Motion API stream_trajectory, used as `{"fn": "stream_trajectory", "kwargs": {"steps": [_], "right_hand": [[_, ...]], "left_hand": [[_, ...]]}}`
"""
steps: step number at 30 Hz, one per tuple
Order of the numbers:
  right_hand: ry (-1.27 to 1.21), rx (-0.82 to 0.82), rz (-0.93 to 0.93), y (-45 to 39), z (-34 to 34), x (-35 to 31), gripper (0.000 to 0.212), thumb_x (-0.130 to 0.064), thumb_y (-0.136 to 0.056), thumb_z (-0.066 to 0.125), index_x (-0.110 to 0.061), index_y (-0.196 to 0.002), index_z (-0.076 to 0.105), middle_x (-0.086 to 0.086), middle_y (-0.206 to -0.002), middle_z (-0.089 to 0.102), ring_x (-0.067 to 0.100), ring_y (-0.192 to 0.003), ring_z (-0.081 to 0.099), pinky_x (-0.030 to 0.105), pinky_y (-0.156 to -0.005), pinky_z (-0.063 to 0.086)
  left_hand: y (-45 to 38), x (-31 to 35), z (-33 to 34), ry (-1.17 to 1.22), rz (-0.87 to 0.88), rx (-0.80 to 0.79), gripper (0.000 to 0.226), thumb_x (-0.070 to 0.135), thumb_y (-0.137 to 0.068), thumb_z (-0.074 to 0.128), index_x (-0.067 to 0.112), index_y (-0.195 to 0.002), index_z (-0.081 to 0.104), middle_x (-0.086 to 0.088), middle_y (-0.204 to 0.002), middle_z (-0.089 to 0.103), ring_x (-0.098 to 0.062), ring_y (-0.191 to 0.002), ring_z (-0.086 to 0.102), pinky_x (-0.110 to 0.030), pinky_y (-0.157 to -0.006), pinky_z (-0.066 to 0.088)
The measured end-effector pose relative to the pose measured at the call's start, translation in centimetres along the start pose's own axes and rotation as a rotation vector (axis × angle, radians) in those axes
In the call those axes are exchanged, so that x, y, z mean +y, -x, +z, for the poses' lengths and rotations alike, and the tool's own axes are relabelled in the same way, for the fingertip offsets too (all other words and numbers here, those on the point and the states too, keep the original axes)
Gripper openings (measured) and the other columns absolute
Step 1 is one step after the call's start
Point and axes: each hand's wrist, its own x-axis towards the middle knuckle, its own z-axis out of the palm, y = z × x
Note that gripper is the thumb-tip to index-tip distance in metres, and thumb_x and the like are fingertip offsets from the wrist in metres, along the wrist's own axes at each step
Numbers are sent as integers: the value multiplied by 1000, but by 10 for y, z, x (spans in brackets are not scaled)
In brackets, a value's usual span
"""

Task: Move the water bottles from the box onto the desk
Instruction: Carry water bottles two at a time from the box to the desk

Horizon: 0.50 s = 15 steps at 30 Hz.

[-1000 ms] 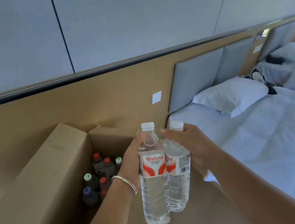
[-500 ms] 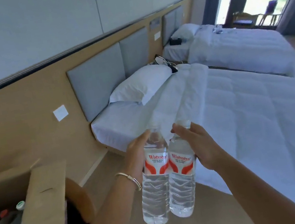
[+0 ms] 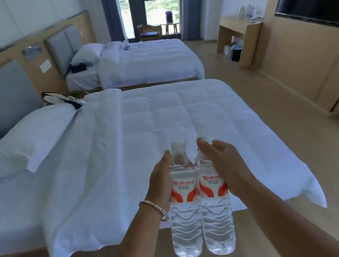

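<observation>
box gone from view, 2 bottles (image 3: pixel 196 194) upright btwn both hands (image 3: pixel 195 178)

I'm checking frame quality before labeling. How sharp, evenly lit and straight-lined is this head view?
Head view: the two water bottles and both hands are fairly sharp; the left headboard wall is motion-smeared; the window is bright and washed out; wide-angle bending curves the near bed and floor edges.
</observation>
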Motion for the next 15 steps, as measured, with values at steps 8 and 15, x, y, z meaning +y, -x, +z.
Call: {"fn": "stream_trajectory", "kwargs": {"steps": [8,15], "right_hand": [[-62,243,114,-51,-145,34,48,-53,-90,57,-6,-81,62,9,-75,65,25,-72,66,50,-80,55],[-68,414,245,-129,-264,59,51,-72,-68,59,-22,-76,70,0,-81,70,30,-84,70,51,-88,54]], "left_hand": [[-75,-14,151,-206,29,-461,43,46,-76,68,10,-98,69,-19,-100,72,-40,-96,69,-54,-87,54],[-166,-40,291,-176,-82,-601,26,42,-83,65,17,-88,68,-14,-94,72,-37,-92,70,-48,-84,54]]}}
